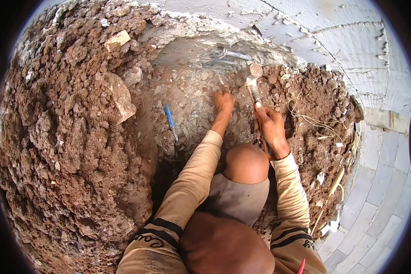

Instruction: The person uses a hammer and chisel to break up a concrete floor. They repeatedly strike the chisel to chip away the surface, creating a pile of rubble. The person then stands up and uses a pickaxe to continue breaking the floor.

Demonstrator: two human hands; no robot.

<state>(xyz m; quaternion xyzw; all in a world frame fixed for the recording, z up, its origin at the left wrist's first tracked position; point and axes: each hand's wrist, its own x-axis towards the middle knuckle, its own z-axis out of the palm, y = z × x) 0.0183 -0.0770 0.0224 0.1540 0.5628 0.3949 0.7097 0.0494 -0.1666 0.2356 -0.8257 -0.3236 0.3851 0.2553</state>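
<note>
My right hand (271, 128) is wrapped round the handle of a hammer (255, 72), its blocky, dusty head raised at the far end and dark wrapping below it. To its left, my left hand (223, 101) is closed in a fist close to the rubble at the far side of the pit. Whatever it grips is mostly hidden; a faint slim shape shows past the fingers. A slim tool (170, 119), blue at one end and grey at its tip, lies on the broken ground left of my left forearm.
Heaped brown soil (77, 160) rises on the left, with a large stone (121, 97) on its slope. A greyish metal piece (236, 55) shows in the hollow under the concrete edge. Thin wires (313, 119) lie on the right-hand soil, beside grey tiles (381, 169).
</note>
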